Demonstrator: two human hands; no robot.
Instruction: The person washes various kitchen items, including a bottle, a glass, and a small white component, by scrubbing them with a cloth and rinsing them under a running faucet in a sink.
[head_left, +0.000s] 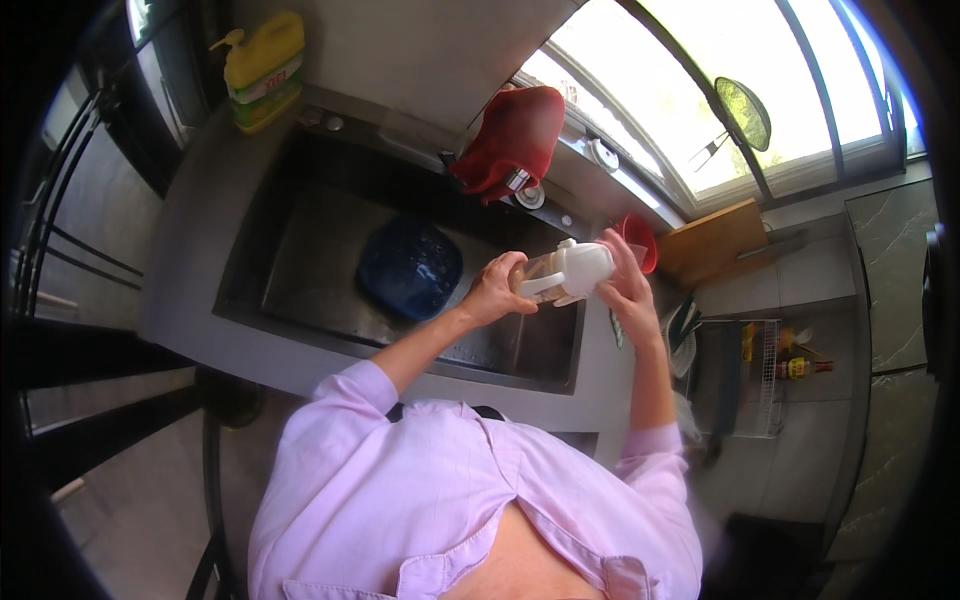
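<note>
A clear drinking bottle (541, 271) with white side handles lies tilted sideways in the air over the right part of the sink. My left hand (496, 285) grips its clear body near the base. At the other end, my right hand (628, 289) is around the bottle's white lid (587, 268), its fingertips blurred. Below them the steel sink (315, 247) is set into a grey counter. A blue plastic basin (411, 268) sits inside the sink, left of my hands.
A red cloth (517, 139) hangs over the faucet (517, 178) behind the sink. To the right are a red container (639, 238), a wooden cutting board (712, 241) and a wire dish rack (771, 375). A yellow pump jug (266, 71) stands at the back left corner.
</note>
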